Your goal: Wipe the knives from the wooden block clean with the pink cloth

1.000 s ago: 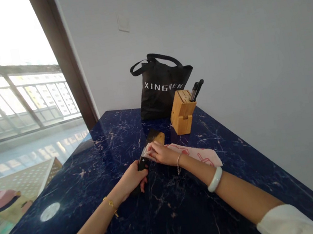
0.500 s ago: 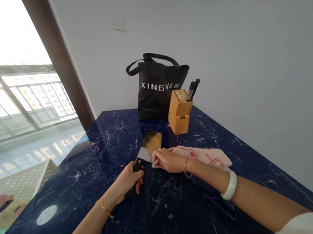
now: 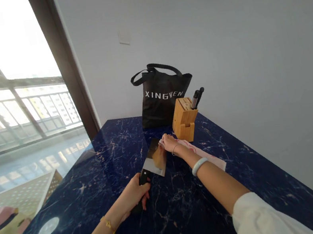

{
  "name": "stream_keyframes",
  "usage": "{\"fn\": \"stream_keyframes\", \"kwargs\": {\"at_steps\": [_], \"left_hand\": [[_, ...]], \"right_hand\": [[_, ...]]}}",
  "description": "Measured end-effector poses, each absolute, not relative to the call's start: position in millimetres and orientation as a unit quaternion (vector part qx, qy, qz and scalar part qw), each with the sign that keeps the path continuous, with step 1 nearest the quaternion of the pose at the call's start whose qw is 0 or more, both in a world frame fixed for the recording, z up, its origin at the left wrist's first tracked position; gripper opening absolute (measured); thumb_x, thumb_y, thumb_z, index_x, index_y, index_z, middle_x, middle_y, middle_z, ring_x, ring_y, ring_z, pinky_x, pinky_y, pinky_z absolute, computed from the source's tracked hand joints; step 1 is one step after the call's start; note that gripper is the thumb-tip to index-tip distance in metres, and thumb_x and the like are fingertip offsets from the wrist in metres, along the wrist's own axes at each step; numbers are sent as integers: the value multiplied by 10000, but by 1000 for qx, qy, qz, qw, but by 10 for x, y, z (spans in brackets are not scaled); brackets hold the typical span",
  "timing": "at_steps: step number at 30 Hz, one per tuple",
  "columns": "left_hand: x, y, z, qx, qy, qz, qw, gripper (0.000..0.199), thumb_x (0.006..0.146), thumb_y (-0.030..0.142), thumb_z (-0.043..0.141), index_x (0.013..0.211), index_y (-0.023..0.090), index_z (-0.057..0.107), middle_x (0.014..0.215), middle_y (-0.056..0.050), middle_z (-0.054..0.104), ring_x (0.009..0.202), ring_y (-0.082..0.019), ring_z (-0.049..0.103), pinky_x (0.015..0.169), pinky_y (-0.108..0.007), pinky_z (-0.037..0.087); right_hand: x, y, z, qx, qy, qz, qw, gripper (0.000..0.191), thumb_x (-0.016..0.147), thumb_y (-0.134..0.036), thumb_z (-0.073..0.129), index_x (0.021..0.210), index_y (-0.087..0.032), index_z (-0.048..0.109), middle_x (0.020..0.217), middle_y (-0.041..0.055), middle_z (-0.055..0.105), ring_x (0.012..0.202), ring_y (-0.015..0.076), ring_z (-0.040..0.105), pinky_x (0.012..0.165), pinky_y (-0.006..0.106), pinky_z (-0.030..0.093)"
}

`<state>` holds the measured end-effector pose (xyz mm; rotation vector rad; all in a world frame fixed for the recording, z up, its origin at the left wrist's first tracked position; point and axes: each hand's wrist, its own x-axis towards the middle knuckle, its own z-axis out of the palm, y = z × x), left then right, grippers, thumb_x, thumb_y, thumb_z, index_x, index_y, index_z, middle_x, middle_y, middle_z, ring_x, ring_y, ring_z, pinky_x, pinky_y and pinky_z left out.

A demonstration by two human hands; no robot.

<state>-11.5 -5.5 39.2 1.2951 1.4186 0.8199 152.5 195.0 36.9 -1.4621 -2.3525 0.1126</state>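
Note:
My left hand (image 3: 138, 193) is closed around the black handle of a cleaver (image 3: 154, 165), whose broad shiny blade points away from me and reflects the wooden block. In my right hand (image 3: 169, 143) a pink and white cloth (image 3: 208, 156) is pinched, its bunched end touching the blade's right edge near the far corner. The rest of the cloth trails back to the right, partly behind my forearm. Where exactly the fingers press the cloth is hard to see.
Just beyond my right hand stands a wooden knife block (image 3: 185, 120) with black-handled tools in it. A black tote bag (image 3: 162, 99) leans at the wall behind it. All stand on a dark blue marbled table (image 3: 104, 198); a perforated cream-coloured surface (image 3: 27, 192) lies past its left edge.
My right hand has slid the cloth forward along the blade's edge, away from the handle. The left hand keeps its hold on the cleaver. The view has tilted up slightly.

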Motion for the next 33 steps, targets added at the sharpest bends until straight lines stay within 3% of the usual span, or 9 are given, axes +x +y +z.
{"fn": "stream_keyframes", "kwargs": {"at_steps": [7,15,25,33], "left_hand": [[-109,-33,381,530,582,349,509,210,699,195,446,894,165,375,412,94,488,261,-90,440,255,-170,349],[-102,-72,421,555,583,338,488,171,680,176,422,845,175,374,431,78,517,276,-105,471,256,-174,351],[-107,-31,324,541,571,366,497,171,671,158,411,840,173,388,446,66,529,282,-114,480,257,-187,355],[-84,-54,392,536,584,358,494,168,675,143,395,838,176,370,436,78,517,273,-107,470,255,-180,344]], "right_hand": [[1563,1393,329,-426,-888,49,163,136,785,-142,436,921,-137,435,895,96,523,823,175,475,728,285,339],[1351,799,490,-246,-916,166,269,68,812,-156,435,876,-174,450,861,30,475,826,132,447,762,262,358],[1174,798,531,-260,-894,204,301,136,801,-117,444,902,-199,485,873,14,472,829,122,464,769,251,370],[1114,1500,404,-350,-868,150,319,177,849,-262,399,845,-214,569,814,6,500,750,116,485,714,236,391]]}}
